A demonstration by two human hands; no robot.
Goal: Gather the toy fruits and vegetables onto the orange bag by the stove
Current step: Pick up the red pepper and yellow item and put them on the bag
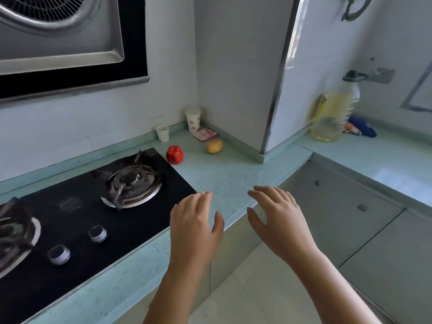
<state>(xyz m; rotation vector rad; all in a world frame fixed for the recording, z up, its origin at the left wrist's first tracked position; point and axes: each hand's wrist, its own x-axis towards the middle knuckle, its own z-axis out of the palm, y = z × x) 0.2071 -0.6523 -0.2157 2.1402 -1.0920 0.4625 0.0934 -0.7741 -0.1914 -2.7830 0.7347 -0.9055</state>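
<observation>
Both of the person's hands hang above the front edge of the pale green worktop (224,174), just to the right of the black gas stove (77,206), which serves as the landmark here. The left hand (195,220) is palm down with fingers spread, its grip open and holding nothing; its fingertips lie over the stove's right front corner. The right hand (278,216) is beside it, farther from the stove, likewise spread and empty, over the worktop's edge.

Behind the stove's right rear corner, just beside its glass, stands a red toy pepper (174,154), upright on the worktop. Farther right of the stove and a little deeper towards the wall corner lies a yellow-orange toy fruit (214,146), possibly a mango or potato; the blur leaves that unsettled. The two toys are apart from each other and well apart from both hands.

Deeper than the toys, against the wall behind the stove, stand a small white paper cup (162,132) and a taller patterned cup (193,119), with a red-and-white packet (205,134) lying just beside the taller one. Well to the right of the stove, past the wall column, a large oil bottle (334,108) stands with a blue cloth (361,127) next to it.
</observation>
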